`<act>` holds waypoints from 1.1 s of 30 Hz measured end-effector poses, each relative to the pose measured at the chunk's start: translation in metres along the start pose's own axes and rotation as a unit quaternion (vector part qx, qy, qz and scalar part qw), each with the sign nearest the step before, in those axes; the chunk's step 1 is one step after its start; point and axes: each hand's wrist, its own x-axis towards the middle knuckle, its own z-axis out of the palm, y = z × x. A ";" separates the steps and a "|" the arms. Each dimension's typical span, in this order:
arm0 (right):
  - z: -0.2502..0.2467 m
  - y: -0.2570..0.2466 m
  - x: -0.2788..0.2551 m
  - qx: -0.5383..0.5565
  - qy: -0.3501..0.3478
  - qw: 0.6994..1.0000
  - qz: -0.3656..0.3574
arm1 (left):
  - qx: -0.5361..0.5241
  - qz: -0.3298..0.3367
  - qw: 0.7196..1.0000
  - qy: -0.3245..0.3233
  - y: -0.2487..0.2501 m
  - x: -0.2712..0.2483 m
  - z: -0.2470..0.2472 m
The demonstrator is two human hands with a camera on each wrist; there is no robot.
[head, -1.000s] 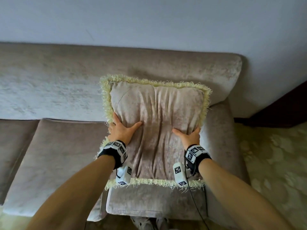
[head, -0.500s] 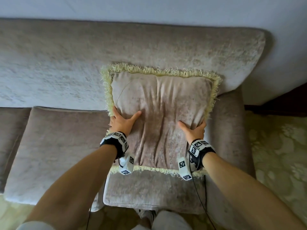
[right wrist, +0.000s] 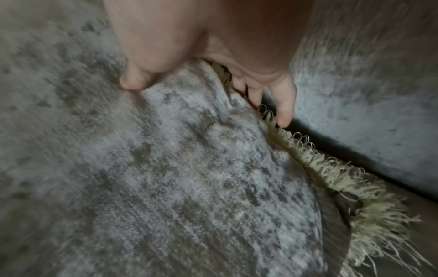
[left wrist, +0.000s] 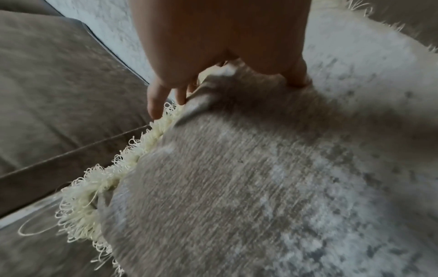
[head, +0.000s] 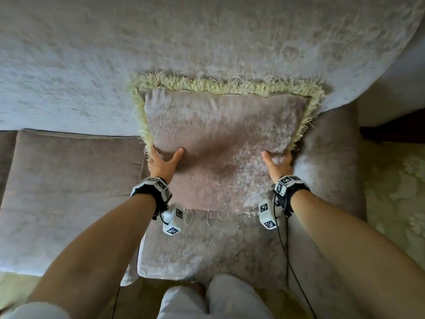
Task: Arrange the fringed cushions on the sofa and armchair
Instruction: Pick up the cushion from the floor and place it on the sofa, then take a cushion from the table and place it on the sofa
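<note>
A beige velvet fringed cushion (head: 225, 143) with a pale yellow fringe leans against the sofa backrest (head: 207, 42) at the sofa's right end, its lower edge on the seat. My left hand (head: 166, 157) grips its left edge, thumb on the front, fingers (left wrist: 156, 105) curled behind the fringe. On the right edge my right hand (head: 277, 163) holds it the same way, the thumb pressing a fold into the fabric and the fingers (right wrist: 282, 112) behind the fringe. The wrist views show the cushion (left wrist: 260, 178) (right wrist: 166, 159) close up, with the left hand (left wrist: 226, 93) and the right hand (right wrist: 206, 93) at the top.
The sofa's seat cushion (head: 69, 192) stretches to the left. Its armrest (head: 333, 171) stands right beside the fringed cushion. A pale patterned carpet (head: 395, 199) lies to the right. My knees in light trousers (head: 207, 300) are against the sofa front.
Both hands have pushed the cushion back and up against the backrest. Its lower fringe now mostly hides under it. My head has leaned in over the sofa.
</note>
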 end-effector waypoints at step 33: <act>-0.026 -0.118 -0.152 -0.144 -0.088 0.960 -0.223 | 0.033 0.252 0.966 0.038 0.078 -0.131 -0.107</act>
